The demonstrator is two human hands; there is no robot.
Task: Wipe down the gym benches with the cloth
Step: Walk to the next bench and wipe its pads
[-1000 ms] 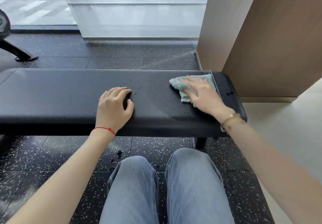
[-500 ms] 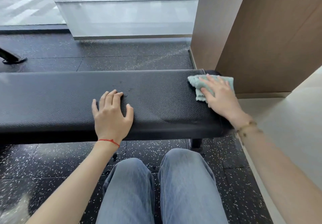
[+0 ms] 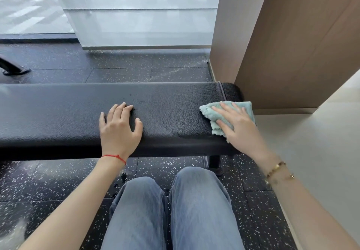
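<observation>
Right hand [image 3: 240,125]: fingers [image 3: 228,108] straight, spread, pressing cloth [image 3: 212,116] flat on counter [image 3: 58,113].
Left hand [image 3: 118,128]: fingers released, flat on counter, holding nothing.
Cloth: right end of counter, near edge.
Change: cloth and right hand nearer the front edge than 0.5 s ago.
Count: one cloth, one counter, two hands.

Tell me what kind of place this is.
Most likely a gym: a black padded bench, speckled rubber floor tiles, and the foot of some machine at the far left. The right hand presses a teal cloth on the bench.
</observation>
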